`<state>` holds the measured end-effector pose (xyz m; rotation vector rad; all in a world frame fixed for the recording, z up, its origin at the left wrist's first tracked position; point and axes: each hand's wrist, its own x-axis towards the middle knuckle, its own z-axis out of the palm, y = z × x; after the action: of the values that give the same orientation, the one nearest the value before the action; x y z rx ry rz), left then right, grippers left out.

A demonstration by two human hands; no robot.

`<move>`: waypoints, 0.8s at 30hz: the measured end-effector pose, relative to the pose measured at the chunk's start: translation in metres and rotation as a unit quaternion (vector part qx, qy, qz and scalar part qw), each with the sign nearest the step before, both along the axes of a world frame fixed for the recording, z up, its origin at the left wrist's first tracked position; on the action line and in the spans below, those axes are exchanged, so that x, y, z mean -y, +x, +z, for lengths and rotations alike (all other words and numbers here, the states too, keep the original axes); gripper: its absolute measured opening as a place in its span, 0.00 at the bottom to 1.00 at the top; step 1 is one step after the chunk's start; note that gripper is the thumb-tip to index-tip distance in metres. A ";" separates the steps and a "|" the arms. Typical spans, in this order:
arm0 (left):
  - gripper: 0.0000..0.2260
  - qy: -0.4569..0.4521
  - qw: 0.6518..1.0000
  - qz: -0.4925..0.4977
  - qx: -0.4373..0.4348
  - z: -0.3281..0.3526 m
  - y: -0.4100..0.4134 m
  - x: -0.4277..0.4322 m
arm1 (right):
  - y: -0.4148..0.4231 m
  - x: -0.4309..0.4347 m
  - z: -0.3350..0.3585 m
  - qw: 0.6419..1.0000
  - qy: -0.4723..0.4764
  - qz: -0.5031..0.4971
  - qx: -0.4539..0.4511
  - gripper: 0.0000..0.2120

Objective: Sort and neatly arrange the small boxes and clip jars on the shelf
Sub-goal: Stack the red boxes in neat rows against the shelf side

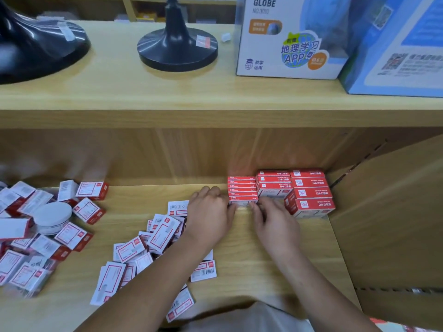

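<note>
Three neat stacks of small red and white boxes [309, 192] stand in the back right corner of the lower shelf [251, 248]. My left hand [209, 215] and my right hand [273, 220] both reach the bottom box of the leftmost stack [242, 190], pinching its front edge from either side. Loose red and white boxes [158, 236] lie scattered in the shelf's middle, under my left forearm. A second heap of boxes [28, 248] fills the left, with a white-lidded clip jar [52, 216] among them.
The upper shelf carries two black stand bases [177, 49] and a white globe carton [287, 37] beside a blue carton [402, 49]. A wooden side panel [388, 224] closes the shelf on the right. Bare wood shows in front of the stacks.
</note>
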<state>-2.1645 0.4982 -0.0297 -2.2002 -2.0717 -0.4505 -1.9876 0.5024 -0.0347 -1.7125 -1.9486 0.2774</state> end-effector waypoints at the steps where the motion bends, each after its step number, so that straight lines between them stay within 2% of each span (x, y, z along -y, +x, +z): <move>1: 0.14 -0.006 1.000 -0.002 0.002 0.001 -0.001 -0.001 | 0.000 -0.001 0.000 1.000 -0.004 0.004 0.004 0.08; 4: 0.14 -0.021 0.999 -0.029 0.036 0.007 -0.010 -0.002 | 0.003 -0.001 -0.002 0.999 -0.025 0.005 -0.021 0.08; 8: 0.06 -0.024 0.990 -0.027 0.137 0.025 -0.044 0.024 | 0.015 0.014 -0.001 0.991 -0.017 0.006 -0.131 0.01; 9: 0.05 -0.030 0.985 -0.018 0.167 0.029 -0.054 0.037 | 0.016 0.020 0.000 0.988 -0.025 0.016 -0.152 0.03; 13: 0.06 -0.050 0.972 0.011 0.230 0.039 -0.075 0.096 | -0.008 0.052 0.008 0.961 -0.135 0.115 -0.215 0.05; 15: 0.08 -0.058 0.969 0.026 0.240 0.041 -0.076 0.125 | -0.027 0.066 0.010 0.952 -0.178 0.179 -0.173 0.18; 17: 0.08 -0.067 0.970 0.048 0.228 0.038 -0.075 0.153 | -0.037 0.074 0.011 0.958 -0.171 0.220 -0.075 0.25; 19: 0.08 -0.071 0.970 0.081 0.217 0.034 -0.072 0.179 | -0.038 0.079 0.011 0.963 -0.151 0.219 -0.037 0.28; 24: 0.17 -0.060 0.956 0.149 0.247 0.022 -0.071 0.198 | -0.041 0.081 0.008 0.971 -0.140 0.191 -0.022 0.32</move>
<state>-2.2357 0.3001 -0.0073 -1.9204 -2.6908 -0.9420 -2.0283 0.4213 -0.0264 -1.4612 -2.2834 0.7544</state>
